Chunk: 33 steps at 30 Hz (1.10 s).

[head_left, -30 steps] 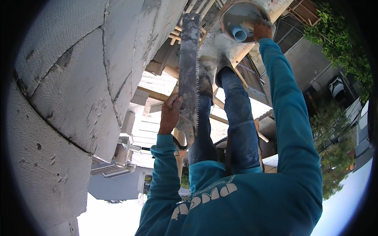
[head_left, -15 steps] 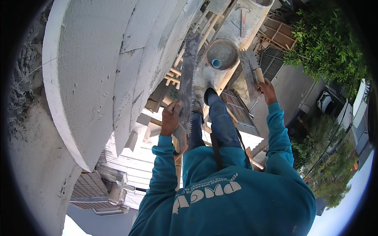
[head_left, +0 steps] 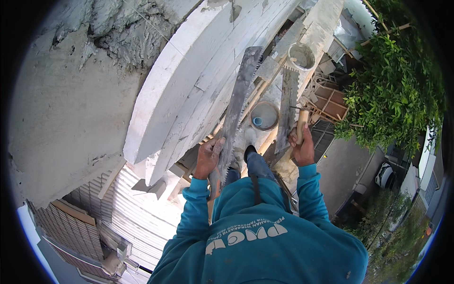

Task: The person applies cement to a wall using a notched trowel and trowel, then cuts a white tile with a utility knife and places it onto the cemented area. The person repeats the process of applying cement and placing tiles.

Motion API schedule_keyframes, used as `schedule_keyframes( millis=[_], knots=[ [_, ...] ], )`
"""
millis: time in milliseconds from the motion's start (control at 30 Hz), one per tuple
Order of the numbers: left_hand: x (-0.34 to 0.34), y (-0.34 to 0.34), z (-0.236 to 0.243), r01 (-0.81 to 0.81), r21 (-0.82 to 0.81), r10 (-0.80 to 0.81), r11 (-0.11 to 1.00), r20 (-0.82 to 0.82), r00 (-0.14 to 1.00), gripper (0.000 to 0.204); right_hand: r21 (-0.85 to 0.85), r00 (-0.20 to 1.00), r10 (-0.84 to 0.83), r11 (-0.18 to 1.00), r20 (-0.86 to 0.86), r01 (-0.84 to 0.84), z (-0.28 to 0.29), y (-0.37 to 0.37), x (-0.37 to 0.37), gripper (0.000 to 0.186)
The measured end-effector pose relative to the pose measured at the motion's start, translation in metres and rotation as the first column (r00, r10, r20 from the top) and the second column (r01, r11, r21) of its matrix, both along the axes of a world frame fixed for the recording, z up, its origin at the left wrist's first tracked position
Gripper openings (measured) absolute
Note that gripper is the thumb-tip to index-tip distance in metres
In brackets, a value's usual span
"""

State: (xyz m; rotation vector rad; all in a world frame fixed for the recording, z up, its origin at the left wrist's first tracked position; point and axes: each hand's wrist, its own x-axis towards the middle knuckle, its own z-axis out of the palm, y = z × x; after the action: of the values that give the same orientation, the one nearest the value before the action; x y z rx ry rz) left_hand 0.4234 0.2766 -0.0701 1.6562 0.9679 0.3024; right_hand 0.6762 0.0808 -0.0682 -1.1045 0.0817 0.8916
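L hand [head_left: 209, 157], just below ctr of frame, pinches a long grey saw [head_left: 239, 99] by the blade's near end, thumb on the face; its other fingers are partly hidden, so their exact hold is hard to tell; saw runs up to upper ctr, teeth to the right; R hand [head_left: 302, 144], right of ctr, is closed round the wooden handle [head_left: 301, 125] of a notched trowel [head_left: 288, 94], blade pointing up; btwn the two blades sits a round basin [head_left: 270, 110] w/ a blue cylinder [head_left: 257, 121] inside; 2nd round tub [head_left: 302, 54] at upper right of ctr; pale curved slab [head_left: 179, 90] upper left; leafy branches [head_left: 388, 90] upper right.
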Motion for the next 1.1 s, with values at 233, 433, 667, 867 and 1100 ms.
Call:
schedule_keyframes(
  millis=[233, 433, 667, 867, 1100],
  knots=[
    [-0.016, -0.005, 0.055, -0.074, -0.06, 0.082, 0.995, 0.139, 0.987, 0.043, -0.097, 0.892, 0.129, 0.991, 0.434, -0.096, 0.087, 0.029, -0.013, 0.043],
    [-0.027, -0.007, 0.087, -0.063, 0.033, 0.058, 0.997, 0.136, 0.989, 0.042, -0.023, 0.752, 0.011, 1.0, 0.659, 0.006, 0.132, 0.053, -0.03, 0.036],
    [-0.04, -0.014, 0.117, -0.081, 0.118, 0.065, 0.99, 0.131, 0.989, 0.039, -0.044, 0.657, -0.129, 0.969, 0.743, 0.241, 0.172, 0.084, -0.055, 0.027],
    [-0.055, -0.016, 0.121, -0.032, 0.095, 0.014, 0.995, 0.179, 0.984, 0.035, -0.059, 0.399, -0.103, 0.926, 0.911, 0.374, 0.169, 0.091, -0.046, 0.027],
    [-0.066, -0.016, 0.12, 0.04, -0.04, -0.029, 0.998, 0.25, 0.968, 0.041, -0.015, 0.364, -0.129, 0.93, 0.922, 0.368, 0.17, 0.093, -0.051, 0.027]
  ],
)
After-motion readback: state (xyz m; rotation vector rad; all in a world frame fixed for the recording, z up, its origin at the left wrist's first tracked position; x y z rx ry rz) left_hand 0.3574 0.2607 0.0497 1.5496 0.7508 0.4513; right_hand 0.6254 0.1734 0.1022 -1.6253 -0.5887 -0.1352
